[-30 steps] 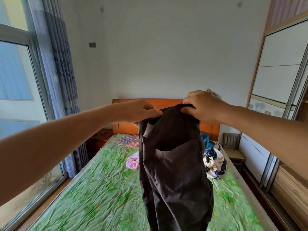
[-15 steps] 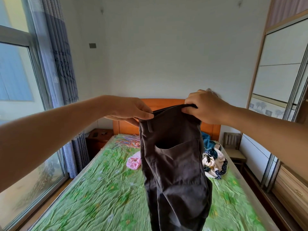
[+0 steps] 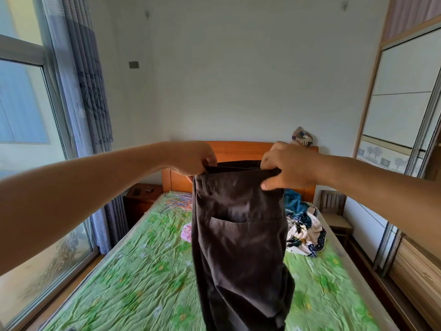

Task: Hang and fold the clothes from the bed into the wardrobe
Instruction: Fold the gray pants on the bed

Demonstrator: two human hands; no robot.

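A pair of dark brown trousers [image 3: 238, 240] hangs in the air over the bed [image 3: 133, 271], waistband up, a back pocket facing me. My left hand [image 3: 193, 161] pinches the left end of the waistband. My right hand [image 3: 288, 163] grips the right end. Both arms are stretched forward at chest height. A pile of patterned clothes [image 3: 303, 225] lies at the bed's far right, and a pink garment [image 3: 186, 232] peeks out left of the trousers. The wardrobe [image 3: 403, 111] with sliding doors stands on the right.
Coloured hangers [image 3: 177, 201] lie near the orange headboard [image 3: 238, 151]. A dark bedside cabinet [image 3: 140, 197] stands at the far left, a wooden chair [image 3: 334, 211] at the far right. Window and curtain [image 3: 88, 91] line the left side; wooden drawers [image 3: 420, 278] sit at the right.
My hands have moved slightly apart, stretching the waistband flat and level. The trousers hang straighter and a little higher in view.
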